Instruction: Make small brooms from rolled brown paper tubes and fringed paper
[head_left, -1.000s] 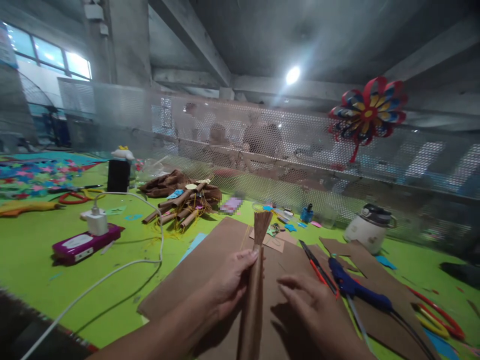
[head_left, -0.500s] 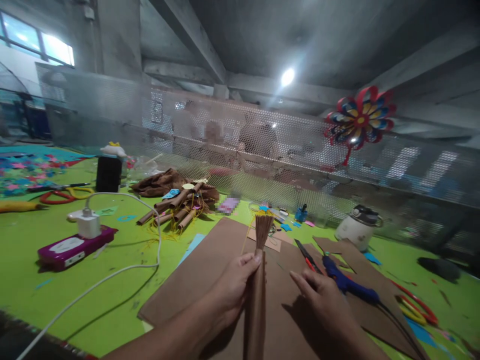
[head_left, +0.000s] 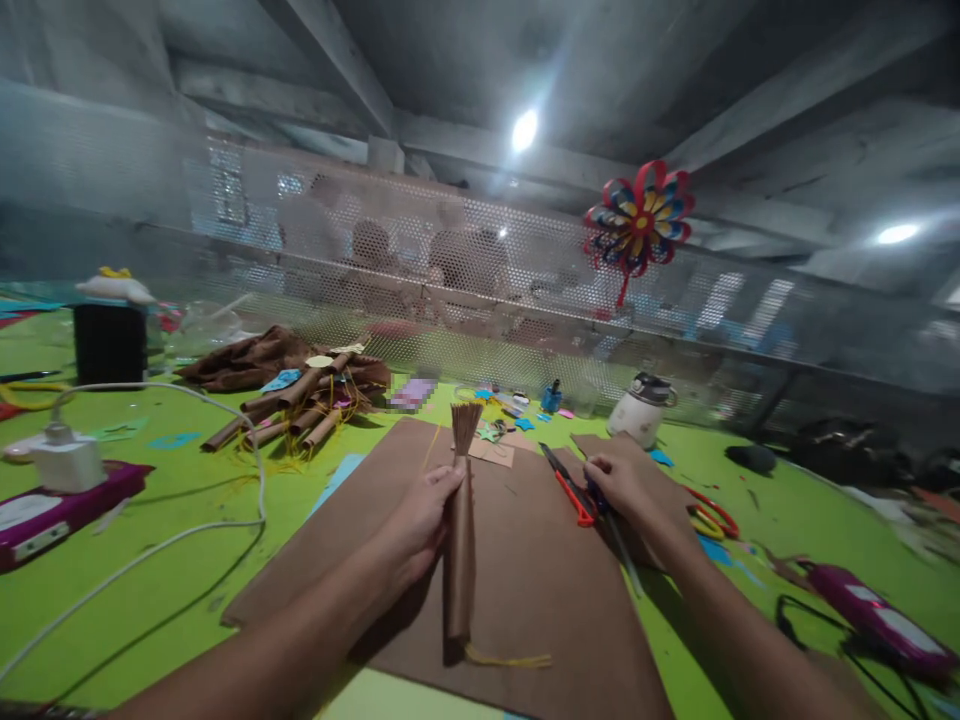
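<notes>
Holding 1 rolled brown tube (head_left: 460, 545) upright in the left hand (head_left: 417, 520), grip closed around it; right hand (head_left: 628, 483) at 3 o'clock closing on the glue gun (head_left: 611, 515); finished tubes (head_left: 289, 418) piled on the bench (head_left: 187, 500) at 10 o'clock, gluing undone.

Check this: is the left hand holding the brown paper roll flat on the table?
No. The left hand holds the brown paper roll upright, fringed end up, above the brown sheet.
</notes>
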